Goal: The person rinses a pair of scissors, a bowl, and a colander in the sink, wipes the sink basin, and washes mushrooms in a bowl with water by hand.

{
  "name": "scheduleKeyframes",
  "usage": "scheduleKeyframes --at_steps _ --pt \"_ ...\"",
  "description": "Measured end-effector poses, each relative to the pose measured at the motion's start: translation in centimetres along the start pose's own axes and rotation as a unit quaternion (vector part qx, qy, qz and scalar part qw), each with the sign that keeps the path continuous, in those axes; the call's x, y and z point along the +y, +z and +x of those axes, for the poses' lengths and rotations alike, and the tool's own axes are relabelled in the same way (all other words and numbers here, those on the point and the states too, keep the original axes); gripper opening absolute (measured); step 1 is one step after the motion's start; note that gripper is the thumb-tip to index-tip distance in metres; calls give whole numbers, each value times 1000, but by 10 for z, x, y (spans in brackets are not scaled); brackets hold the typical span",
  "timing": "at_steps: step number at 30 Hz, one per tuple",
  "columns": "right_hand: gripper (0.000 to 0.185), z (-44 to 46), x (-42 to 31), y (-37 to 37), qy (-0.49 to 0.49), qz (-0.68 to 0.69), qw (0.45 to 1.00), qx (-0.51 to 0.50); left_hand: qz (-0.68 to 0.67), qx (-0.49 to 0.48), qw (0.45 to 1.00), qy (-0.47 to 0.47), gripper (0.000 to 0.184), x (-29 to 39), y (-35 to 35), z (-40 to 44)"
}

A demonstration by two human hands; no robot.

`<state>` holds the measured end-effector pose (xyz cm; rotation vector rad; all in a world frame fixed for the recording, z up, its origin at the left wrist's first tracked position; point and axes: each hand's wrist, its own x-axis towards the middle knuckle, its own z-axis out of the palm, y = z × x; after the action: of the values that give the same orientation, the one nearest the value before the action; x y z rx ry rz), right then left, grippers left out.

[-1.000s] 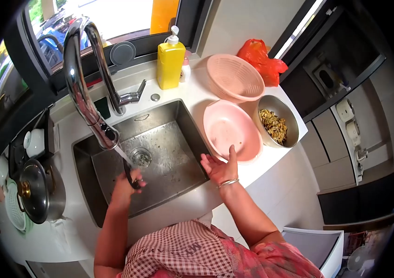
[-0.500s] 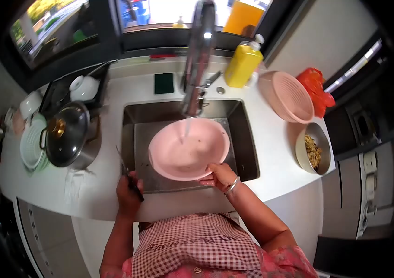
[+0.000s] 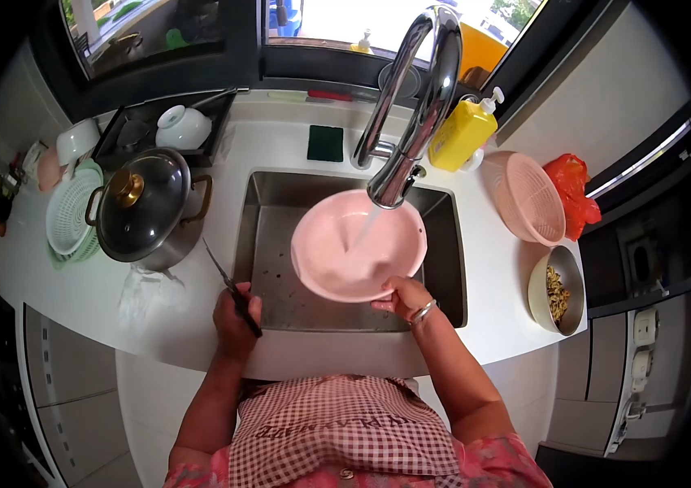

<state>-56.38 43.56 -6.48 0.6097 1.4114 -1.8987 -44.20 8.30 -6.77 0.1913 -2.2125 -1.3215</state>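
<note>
My right hand point(image 3: 402, 299) grips the near right rim of a pink basin point(image 3: 321, 260), thumb over the edge and fingers beneath. Water runs from the chrome tap point(image 3: 394, 183) into the basin, which is held over the steel sink point(image 3: 272, 244). In my left hand point(image 3: 236, 324), closed at the sink's front left corner, is a knife point(image 3: 240, 305) with a black handle. Its narrow blade points up and left above the counter. The palm side of the left hand is partly hidden.
Left of the sink stand a lidded pot point(image 3: 150, 220) and a white colander point(image 3: 69, 213). A green scouring pad point(image 3: 325, 143) and yellow pump bottle point(image 3: 463, 134) sit behind. On the right are a pink basket point(image 3: 528, 199), red bag point(image 3: 571, 195) and bowl of brownish pieces point(image 3: 561, 293).
The head view has shifted, so the counter and tap appear displaced. The basin sits slightly farther from the sink's front edge. Both hands keep their holds, and water still runs.
</note>
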Motion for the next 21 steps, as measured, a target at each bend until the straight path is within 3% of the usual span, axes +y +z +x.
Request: scheduleKeyframes --at_steps 4,8,16,20,21 --pt "17 24 2 31 -36 50 998 11 11 -11 1000 -13 26 -2 1 0" --pt "30 12 16 55 6 58 998 -27 -1 -5 999 -48 24 9 -2 1" --pt "40 12 -3 -13 27 55 997 36 5 15 1000 -12 24 -3 3 1" --pt "44 14 11 24 -53 -22 994 96 13 -2 1000 -22 26 -1 2 2" --pt "55 -6 4 52 -87 -49 984 147 16 -5 999 -32 26 -4 3 -1"
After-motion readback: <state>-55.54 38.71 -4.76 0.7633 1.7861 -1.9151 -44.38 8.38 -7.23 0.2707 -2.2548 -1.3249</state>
